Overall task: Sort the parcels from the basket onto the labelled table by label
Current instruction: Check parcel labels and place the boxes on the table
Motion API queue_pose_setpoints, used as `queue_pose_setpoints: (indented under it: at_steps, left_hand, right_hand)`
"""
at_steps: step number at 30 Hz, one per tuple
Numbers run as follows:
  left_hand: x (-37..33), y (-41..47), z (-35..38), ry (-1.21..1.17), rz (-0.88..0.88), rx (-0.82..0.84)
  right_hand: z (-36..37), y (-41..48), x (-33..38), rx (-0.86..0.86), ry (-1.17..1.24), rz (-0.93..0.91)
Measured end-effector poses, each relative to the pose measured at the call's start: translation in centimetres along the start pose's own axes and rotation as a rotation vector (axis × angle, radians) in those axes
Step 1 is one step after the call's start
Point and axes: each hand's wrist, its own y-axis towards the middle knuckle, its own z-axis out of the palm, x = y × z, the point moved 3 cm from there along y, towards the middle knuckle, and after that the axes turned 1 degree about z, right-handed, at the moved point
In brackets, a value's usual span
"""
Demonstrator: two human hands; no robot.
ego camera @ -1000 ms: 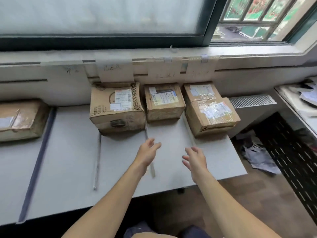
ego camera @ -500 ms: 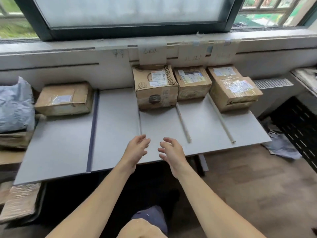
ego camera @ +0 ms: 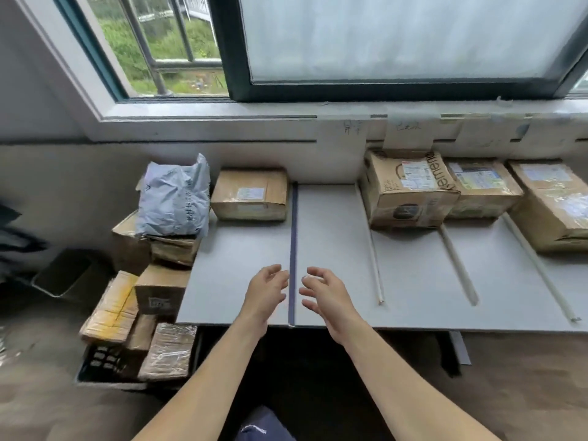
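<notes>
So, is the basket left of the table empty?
Not empty: the basket holds cardboard parcels piled above its rim, a grey mailer bag on top.

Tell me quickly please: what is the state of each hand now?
Left hand: open, holding nothing.
Right hand: open, holding nothing.

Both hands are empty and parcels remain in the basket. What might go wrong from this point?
1. The grey bag tops a heap piled well above the basket; pulling something out from beneath might topple it.
2. The wall labels look faint in this view, so the next pick may land in the wrong lane of the table.
</notes>
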Motion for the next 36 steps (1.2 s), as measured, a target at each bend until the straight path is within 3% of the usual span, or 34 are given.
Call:
queue_pose_setpoints:
  at_steps: [6, 11, 18, 27, 36]
  left_hand:
    - [-2.6, 9.7, -9.5, -0.052, -0.012, -0.031]
    - [-6.5, 17.7, -14.7, -0.041, -0.026, -0.01]
    - [-8.4, 25.5, -14.9, -0.173, -0.208, 0.131]
    - [-8.3, 28.9, -13.5, -0.053, -0.188, -0.077]
    - [-8.2, 27.6, -12.9, 0.049, -0.099, -0.087]
  right_hand:
    - [9.9, 8.5, 2.4, -0.047, -0.136, 0.04]
    - [13.2, 14.1, 6.2, -0.145, -0.258, 0.034]
    - [13.1, 21.4, 10.5, -0.315, -0.374, 0.023]
    - [13.4, 27.2, 11.4, -0.34, -0.405, 0.072]
    - [12.9, 27.0, 9.6, -0.465, -0.356, 0.021]
